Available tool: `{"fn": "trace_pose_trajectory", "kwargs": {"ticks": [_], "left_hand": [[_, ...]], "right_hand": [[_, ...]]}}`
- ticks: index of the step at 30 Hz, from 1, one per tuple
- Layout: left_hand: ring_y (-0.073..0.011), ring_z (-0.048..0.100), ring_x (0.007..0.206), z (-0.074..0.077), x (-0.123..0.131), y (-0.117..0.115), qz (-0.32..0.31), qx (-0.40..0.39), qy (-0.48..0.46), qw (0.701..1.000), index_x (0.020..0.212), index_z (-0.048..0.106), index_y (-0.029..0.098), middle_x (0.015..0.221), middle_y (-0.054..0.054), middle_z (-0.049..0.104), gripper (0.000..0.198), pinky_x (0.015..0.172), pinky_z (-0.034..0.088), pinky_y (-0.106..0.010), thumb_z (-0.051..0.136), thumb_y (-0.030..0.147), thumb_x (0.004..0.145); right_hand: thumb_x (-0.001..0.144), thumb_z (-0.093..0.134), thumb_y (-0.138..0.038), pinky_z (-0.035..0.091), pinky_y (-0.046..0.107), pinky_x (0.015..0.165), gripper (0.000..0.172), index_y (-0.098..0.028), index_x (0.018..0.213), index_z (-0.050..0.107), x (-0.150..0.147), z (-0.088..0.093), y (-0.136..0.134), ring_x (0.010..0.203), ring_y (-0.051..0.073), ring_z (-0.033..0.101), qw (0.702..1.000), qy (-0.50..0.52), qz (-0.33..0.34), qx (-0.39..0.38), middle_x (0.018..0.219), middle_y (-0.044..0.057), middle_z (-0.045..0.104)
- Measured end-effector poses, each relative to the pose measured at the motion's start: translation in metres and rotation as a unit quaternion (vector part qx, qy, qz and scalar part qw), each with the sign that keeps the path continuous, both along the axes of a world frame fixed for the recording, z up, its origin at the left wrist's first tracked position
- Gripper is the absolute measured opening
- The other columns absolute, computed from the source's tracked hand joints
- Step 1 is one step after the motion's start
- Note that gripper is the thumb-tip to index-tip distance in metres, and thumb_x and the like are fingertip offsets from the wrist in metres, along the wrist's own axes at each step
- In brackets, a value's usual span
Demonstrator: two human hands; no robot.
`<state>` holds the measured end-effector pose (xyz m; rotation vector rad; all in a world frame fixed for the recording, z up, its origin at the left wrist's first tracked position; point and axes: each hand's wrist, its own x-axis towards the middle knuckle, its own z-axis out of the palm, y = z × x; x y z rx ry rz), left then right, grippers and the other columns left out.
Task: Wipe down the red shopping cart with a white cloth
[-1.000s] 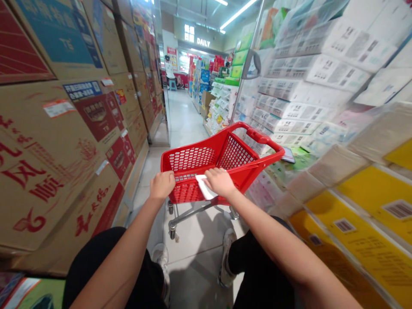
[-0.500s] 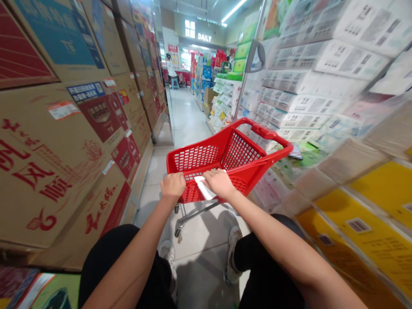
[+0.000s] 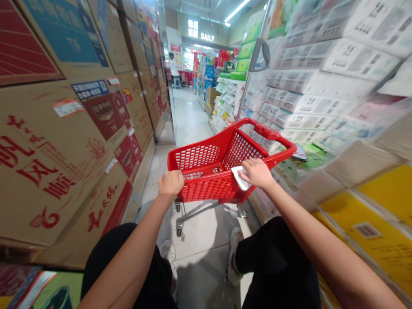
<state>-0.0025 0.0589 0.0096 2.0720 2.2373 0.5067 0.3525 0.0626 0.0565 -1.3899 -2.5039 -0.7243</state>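
A red plastic shopping cart (image 3: 206,189) stands in front of me, turned so its handle (image 3: 268,135) points to the right. My left hand (image 3: 171,182) is closed around the rim at the cart's left corner. Over the near side's rim, further right, lies my right hand (image 3: 256,173), its fingers curled on a white cloth or tissue (image 3: 241,178) pressed against the rim. Part of the white piece hangs down the outside of the basket. Through the holes, the basket's inside shows grey floor.
Stacked cardboard cartons (image 3: 48,159) wall the left side. White wrapped packs (image 3: 322,103) and yellow boxes (image 3: 363,223) rise on the right. A glass door with a grey handle (image 3: 260,56) stands beyond the cart. Further back, a person (image 3: 174,68) sits on a blue stool.
My right hand has slid right along the near rim with the white piece, toward the handle end. My left hand keeps its grip on the corner. The cart has hardly moved.
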Motion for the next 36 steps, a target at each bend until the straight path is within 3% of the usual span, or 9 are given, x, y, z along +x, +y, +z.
{"fn": "trace_pose_trajectory", "kwargs": {"ticks": [5,7,9,13,18,21,24,29,36], "left_hand": [[-0.0286,0.068,0.089,0.011,0.03,-0.01,-0.04,0.058,0.064,0.995,0.097,0.072,0.02,0.088,-0.013,0.074,0.037,0.108,0.03,-0.055,0.036,0.028,0.091],[-0.0271,0.068,0.093,0.015,0.047,-0.015,-0.126,0.066,0.071,0.987,0.1,0.071,0.02,0.093,-0.013,0.074,0.033,0.104,0.036,-0.047,0.041,0.028,0.088],[-0.0277,0.068,0.095,0.018,0.06,-0.016,-0.151,0.053,0.063,0.985,0.104,0.069,0.019,0.1,-0.013,0.074,0.031,0.09,0.045,-0.041,0.046,0.031,0.086],[-0.0283,0.068,0.093,0.023,0.066,-0.01,-0.145,0.034,0.066,0.987,0.102,0.068,0.019,0.096,-0.014,0.073,0.034,0.078,0.046,-0.037,0.045,0.04,0.088],[-0.0279,0.068,0.088,0.022,0.061,-0.007,-0.127,0.076,0.075,0.986,0.094,0.068,0.019,0.091,-0.013,0.073,0.04,0.079,0.044,-0.039,0.037,0.043,0.093],[-0.0293,0.068,0.088,0.018,0.058,-0.007,-0.091,0.1,0.088,0.987,0.088,0.069,0.019,0.089,-0.014,0.074,0.037,0.081,0.043,-0.041,0.039,0.041,0.092],[-0.0288,0.068,0.091,0.017,0.051,-0.004,-0.095,0.101,0.09,0.986,0.087,0.07,0.019,0.091,-0.013,0.074,0.036,0.083,0.041,-0.041,0.041,0.04,0.09],[-0.0299,0.068,0.085,0.015,0.042,0.001,-0.076,0.095,0.091,0.988,0.087,0.073,0.017,0.085,-0.015,0.074,0.041,0.085,0.041,-0.043,0.038,0.039,0.089],[-0.0261,0.069,0.087,0.013,0.029,0.004,-0.063,0.101,0.085,0.989,0.085,0.076,0.018,0.087,-0.013,0.075,0.045,0.107,0.032,-0.044,0.035,0.035,0.09]], "right_hand": [[0.096,0.048,-0.039,0.028,0.036,0.078,0.026,-0.018,0.086,0.061,0.007,0.003,0.0,0.084,0.023,0.051,0.999,-0.007,-0.015,0.029,0.085,0.009,0.066],[0.097,0.048,-0.037,0.028,0.036,0.078,0.026,-0.018,0.086,0.061,0.0,0.002,0.0,0.084,0.023,0.051,1.0,-0.003,-0.007,0.027,0.086,0.008,0.066],[0.098,0.047,-0.038,0.028,0.036,0.078,0.026,-0.018,0.088,0.062,-0.008,0.002,0.002,0.084,0.023,0.051,1.0,0.004,-0.003,0.025,0.087,0.008,0.067],[0.101,0.046,-0.04,0.028,0.035,0.077,0.028,-0.019,0.091,0.061,-0.041,-0.005,0.003,0.086,0.023,0.053,1.0,0.029,0.002,0.008,0.089,0.008,0.067],[0.101,0.05,-0.041,0.03,0.035,0.077,0.024,-0.02,0.095,0.06,-0.113,-0.028,0.003,0.09,0.023,0.054,0.997,0.076,0.021,-0.007,0.092,0.006,0.067],[0.101,0.049,-0.041,0.031,0.035,0.078,0.024,-0.021,0.096,0.06,-0.133,-0.033,0.003,0.09,0.023,0.055,0.996,0.089,0.032,-0.003,0.093,0.005,0.067],[0.102,0.047,-0.045,0.03,0.035,0.076,0.03,-0.02,0.094,0.061,-0.119,-0.028,0.005,0.086,0.023,0.055,0.997,0.073,0.036,0.001,0.089,0.006,0.067],[0.102,0.041,-0.051,0.028,0.034,0.075,0.041,-0.018,0.089,0.062,-0.054,-0.006,0.007,0.081,0.022,0.054,0.999,0.026,0.023,0.038,0.084,0.007,0.066],[0.103,0.039,-0.052,0.027,0.033,0.074,0.045,-0.018,0.086,0.064,0.004,0.023,0.004,0.08,0.02,0.052,0.997,-0.023,0.024,0.07,0.083,0.008,0.066]]}}
